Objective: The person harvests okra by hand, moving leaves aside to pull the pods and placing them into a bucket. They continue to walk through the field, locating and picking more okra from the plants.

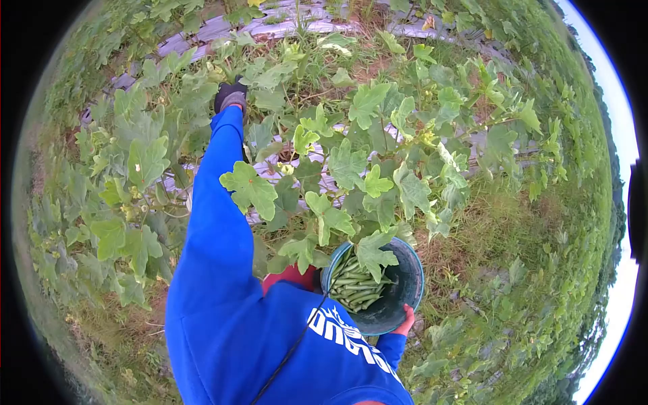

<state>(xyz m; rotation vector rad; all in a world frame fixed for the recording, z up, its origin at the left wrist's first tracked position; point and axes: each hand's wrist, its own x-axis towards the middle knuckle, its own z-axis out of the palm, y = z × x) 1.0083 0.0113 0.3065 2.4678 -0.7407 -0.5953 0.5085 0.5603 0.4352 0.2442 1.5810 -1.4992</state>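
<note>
My left hand [231, 96], in a dark glove, reaches far forward among the green leaves at the upper left. Its fingers are mostly hidden by the foliage, so I cannot make out what they touch. My right hand [406, 320] is closed on the lower right rim of a dark teal bucket [409, 287], held against my body. Inside, a heap of long green okra pods [354, 283] lies toward the left side. A lobed leaf [373, 255] hangs over the bucket's far rim and covers some pods.
Leafy plants [347, 165] with broad lobed leaves stand between my arms and all around. Strips of silvery plastic sheet [263, 27] show on the soil behind them. Dry grass [482, 223] covers the ground at right. A thin dark cord [290, 351] crosses my blue sweatshirt.
</note>
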